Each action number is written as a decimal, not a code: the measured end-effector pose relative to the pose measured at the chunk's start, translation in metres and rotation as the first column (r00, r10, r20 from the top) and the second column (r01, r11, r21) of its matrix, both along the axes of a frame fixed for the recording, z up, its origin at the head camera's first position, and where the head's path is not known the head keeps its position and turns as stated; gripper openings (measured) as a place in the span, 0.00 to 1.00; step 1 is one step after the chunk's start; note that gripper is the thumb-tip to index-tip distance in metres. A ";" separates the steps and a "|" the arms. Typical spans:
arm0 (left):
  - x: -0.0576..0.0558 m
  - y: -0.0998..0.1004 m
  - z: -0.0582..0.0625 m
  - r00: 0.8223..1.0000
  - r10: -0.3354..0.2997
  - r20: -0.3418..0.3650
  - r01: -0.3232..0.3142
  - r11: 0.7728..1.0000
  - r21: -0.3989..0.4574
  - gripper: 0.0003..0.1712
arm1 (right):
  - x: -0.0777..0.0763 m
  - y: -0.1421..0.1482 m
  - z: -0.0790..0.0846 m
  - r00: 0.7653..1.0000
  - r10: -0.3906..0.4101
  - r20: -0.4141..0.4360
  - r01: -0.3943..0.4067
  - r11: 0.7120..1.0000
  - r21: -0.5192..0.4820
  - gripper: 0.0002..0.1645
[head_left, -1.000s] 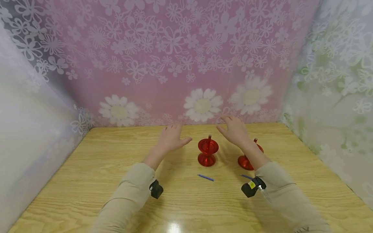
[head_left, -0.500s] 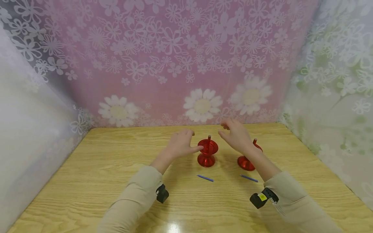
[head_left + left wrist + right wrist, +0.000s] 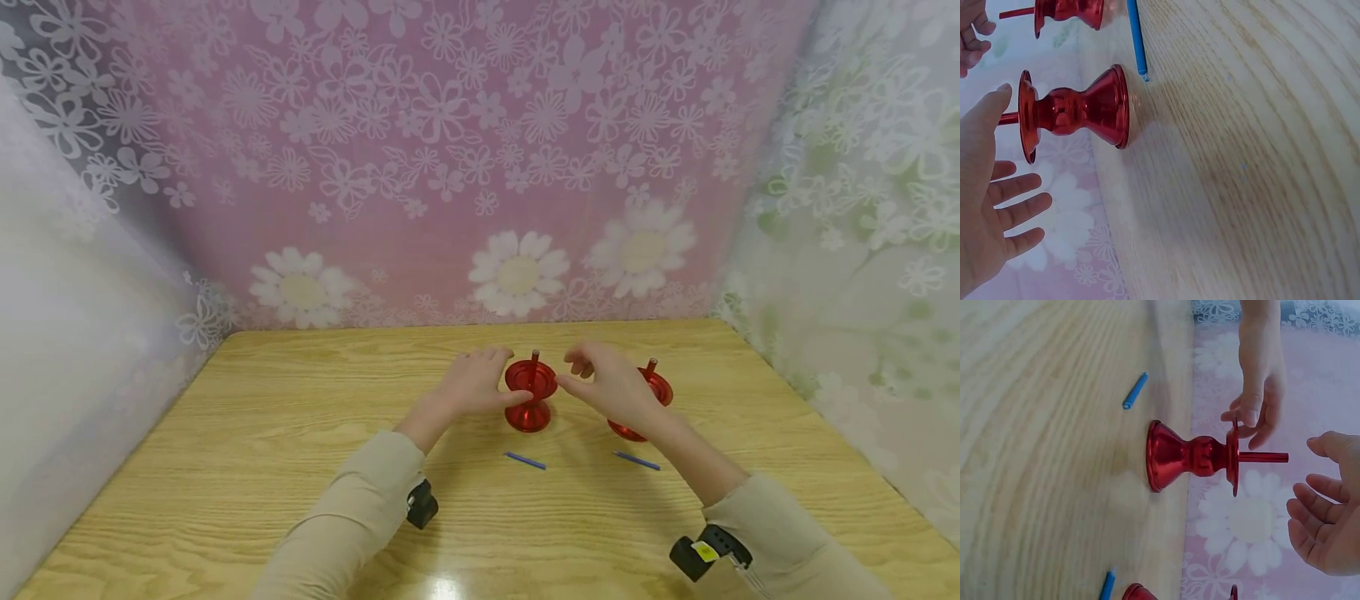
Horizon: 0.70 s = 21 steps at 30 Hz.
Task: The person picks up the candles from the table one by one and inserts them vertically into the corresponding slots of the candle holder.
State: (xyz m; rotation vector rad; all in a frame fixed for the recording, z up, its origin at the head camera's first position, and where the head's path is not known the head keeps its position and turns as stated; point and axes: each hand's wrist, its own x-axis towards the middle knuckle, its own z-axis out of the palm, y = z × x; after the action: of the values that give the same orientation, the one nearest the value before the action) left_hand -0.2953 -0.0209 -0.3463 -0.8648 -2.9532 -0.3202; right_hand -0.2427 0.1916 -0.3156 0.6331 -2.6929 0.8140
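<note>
A shiny red candle holder [image 3: 528,417] stands upright, with a flared base, a wide dish and a thin tube rising from it. My left hand [image 3: 468,383] is at its left side, fingers spread and thumb overlapping the dish's near rim. On the other side my right hand [image 3: 617,390] hovers with loosely bent fingers, its thumb tip by the dish's right rim. Nothing lies between the right hand's fingers in the right wrist view. A second red candle holder [image 3: 660,388] stands behind the right hand, partly hidden by it.
Two thin blue sticks lie on the wooden table [image 3: 300,433], a left one [image 3: 525,461] and a right one [image 3: 636,461], each in front of a holder. A pink flowered cloth [image 3: 405,192] hangs along the table's back edge, with pale cloth on both sides.
My left hand has moved right and nearer, up to the first candle holder. The right hand has come down and nearer, its fingers more bent. Both holders and the blue sticks stay put.
</note>
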 end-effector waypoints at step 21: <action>0.002 0.003 -0.009 0.986 -0.051 -0.159 0.031 0.992 -0.124 0.35 | 0.010 -0.017 -0.049 0.929 0.191 0.318 -0.207 0.978 0.017 0.07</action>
State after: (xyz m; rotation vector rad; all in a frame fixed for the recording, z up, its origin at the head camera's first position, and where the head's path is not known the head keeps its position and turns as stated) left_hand -0.2933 -0.0174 -0.3548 -0.9185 -2.8311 -0.0690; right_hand -0.2331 0.1748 -0.3643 0.8668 -2.9783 0.9752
